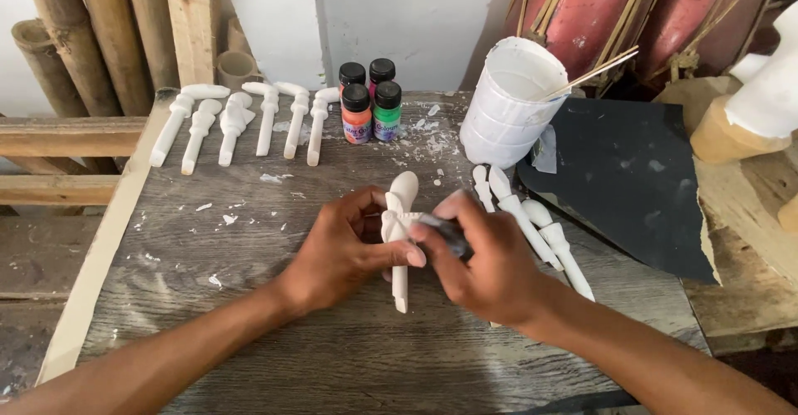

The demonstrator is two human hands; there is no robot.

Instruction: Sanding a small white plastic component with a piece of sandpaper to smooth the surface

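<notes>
My left hand [345,249] grips a white carved figure [400,215] with a rounded head and a thin peg at the bottom, held upright above the grey wooden table [249,298]. My right hand [486,257] pinches a small dark piece of sandpaper [449,234] and presses it against the figure's side. Both hands meet at the table's middle.
Several white carved figures [241,120] lie in a row at the back left, and three more [532,224] lie by my right hand. Small paint bottles [370,103] stand at the back. A white cup [507,103] holds sticks. A dark sandpaper sheet [632,182] covers the right.
</notes>
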